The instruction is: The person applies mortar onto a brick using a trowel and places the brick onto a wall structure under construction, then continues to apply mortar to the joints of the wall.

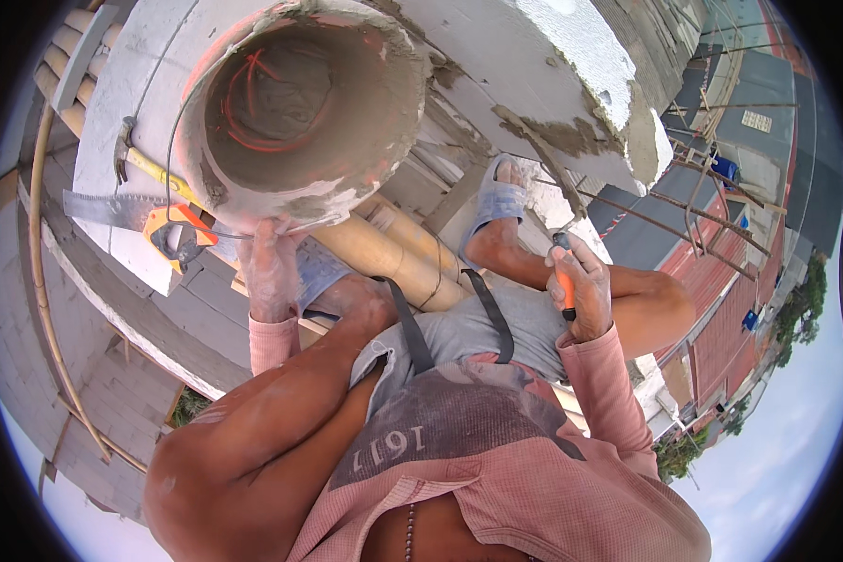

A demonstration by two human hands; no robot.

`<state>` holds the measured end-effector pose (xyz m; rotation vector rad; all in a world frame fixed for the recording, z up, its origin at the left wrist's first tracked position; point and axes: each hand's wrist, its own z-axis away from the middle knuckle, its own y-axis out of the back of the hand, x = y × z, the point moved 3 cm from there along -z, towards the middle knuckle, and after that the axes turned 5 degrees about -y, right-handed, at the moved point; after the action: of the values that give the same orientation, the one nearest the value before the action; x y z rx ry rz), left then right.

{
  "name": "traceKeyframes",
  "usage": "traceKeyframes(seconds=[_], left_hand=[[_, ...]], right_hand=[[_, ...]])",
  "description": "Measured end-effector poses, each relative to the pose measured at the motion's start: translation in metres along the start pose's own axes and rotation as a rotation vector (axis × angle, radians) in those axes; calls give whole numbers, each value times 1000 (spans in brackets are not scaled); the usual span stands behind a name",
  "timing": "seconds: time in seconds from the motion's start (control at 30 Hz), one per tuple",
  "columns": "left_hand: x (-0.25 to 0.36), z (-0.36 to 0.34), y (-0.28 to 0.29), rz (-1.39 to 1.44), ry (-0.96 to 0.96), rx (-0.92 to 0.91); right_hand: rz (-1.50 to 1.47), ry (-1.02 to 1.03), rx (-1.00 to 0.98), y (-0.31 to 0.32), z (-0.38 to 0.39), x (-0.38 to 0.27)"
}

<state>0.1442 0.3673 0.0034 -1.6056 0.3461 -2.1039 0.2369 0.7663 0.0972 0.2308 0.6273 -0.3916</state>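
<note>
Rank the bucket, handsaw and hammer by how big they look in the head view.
1. Bucket, clearly largest
2. Handsaw
3. Hammer; its handle meets the bucket's edge, so part may be hidden

Single head-worn fisheye, upright, aimed steeply down; wearer's faded pink cloth shirt (543, 496) very near at 6 o'clock, round grey cement-smeared bucket (379, 122) mid-range at 11, red ribbed roof (735, 323) far off toward 3, edges bowed.
</note>
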Motion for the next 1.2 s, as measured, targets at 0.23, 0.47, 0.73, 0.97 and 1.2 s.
traceKeyframes(seconds=[0.23,0.47,0.73,0.97,1.2], left_hand=[[15,-4,-20,-38,-25,86],[14,-3,-15,-39,7,71],[14,2,-4,-28,-1,65],[16,-2,-14,-68,55,52],[18,4,-14,-11,2,95]], right_hand=[[178,-25,-44,-6,-27,4],[-88,-10,-133,-29,-45,-10],[-28,22,-114,-16,-10,-16],[4,-12,-200,-42,-61,-21],[-196,-5,-148,-30,-31,-39]])
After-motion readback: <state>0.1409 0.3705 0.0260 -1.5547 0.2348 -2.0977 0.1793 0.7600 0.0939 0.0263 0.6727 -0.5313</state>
